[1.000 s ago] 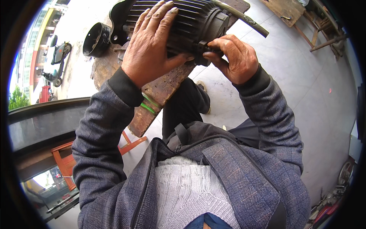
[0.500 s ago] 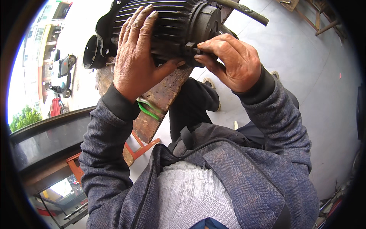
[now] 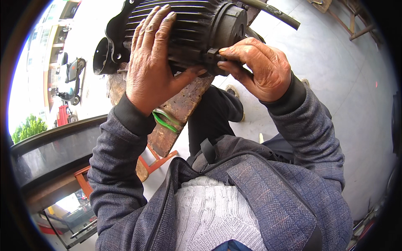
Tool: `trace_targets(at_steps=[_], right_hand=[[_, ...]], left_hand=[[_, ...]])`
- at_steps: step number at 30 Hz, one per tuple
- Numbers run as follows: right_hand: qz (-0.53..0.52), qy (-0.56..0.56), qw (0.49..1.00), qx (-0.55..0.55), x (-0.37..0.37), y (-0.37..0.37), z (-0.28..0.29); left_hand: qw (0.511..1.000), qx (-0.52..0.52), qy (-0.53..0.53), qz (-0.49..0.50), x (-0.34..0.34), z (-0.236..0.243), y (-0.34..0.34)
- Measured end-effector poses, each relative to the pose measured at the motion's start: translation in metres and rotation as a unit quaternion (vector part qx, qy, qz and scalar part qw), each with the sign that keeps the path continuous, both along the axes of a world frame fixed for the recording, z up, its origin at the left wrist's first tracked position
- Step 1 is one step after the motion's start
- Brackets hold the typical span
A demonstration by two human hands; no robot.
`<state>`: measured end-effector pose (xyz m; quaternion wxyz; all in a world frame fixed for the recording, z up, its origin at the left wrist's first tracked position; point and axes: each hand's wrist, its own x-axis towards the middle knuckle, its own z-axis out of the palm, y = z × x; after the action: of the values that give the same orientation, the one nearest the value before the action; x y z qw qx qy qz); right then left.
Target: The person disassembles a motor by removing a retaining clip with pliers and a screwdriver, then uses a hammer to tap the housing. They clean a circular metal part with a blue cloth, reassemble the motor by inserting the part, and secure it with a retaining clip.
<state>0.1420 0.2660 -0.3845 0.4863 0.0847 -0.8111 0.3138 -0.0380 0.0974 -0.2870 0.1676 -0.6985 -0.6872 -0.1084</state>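
A dark, greasy electric motor (image 3: 188, 37) with cooling fins lies on its side on a worn wooden bench (image 3: 190, 98). Flat against its fins rests my left hand (image 3: 146, 62), fingers spread and thumb along the lower edge. At the right end sits a round end cover (image 3: 230, 27) with a small lug (image 3: 212, 54) on its rim. My right hand (image 3: 266, 71) pinches with thumb and forefinger right beside that lug. Whatever lies between those fingertips is too small and hidden to make out.
A green-handled tool (image 3: 165, 122) lies on the bench below my left wrist. Behind the motor a metal bar (image 3: 276, 16) sticks out to the right. A wooden stool (image 3: 351, 21) stands far right. Left are a dark counter edge (image 3: 54, 146) and a parked scooter (image 3: 71, 77).
The whole view has shifted slightly. Both hands keep their places on the motor, the right still pinching beside the lug.
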Motion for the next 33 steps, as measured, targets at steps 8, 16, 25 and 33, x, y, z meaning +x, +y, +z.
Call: trace_targets(at_steps=[8,16,25,33], right_hand=[[-0.011,-0.015,1.000,-0.001,-0.001,-0.002,0.000],[-0.006,-0.028,0.999,-0.027,-0.005,-0.007,0.002],[0.014,-0.020,1.000,-0.004,-0.001,0.000,-0.003],[0.039,-0.013,0.999,0.020,-0.009,0.009,-0.004]], left_hand=[[1.000,0.007,-0.011,0.002,-0.004,-0.002,-0.001],[1.000,0.010,-0.003,0.005,-0.004,-0.002,-0.001],[1.000,0.009,-0.001,-0.013,-0.009,-0.001,-0.003],[1.000,0.004,0.001,0.009,-0.008,-0.003,-0.001]])
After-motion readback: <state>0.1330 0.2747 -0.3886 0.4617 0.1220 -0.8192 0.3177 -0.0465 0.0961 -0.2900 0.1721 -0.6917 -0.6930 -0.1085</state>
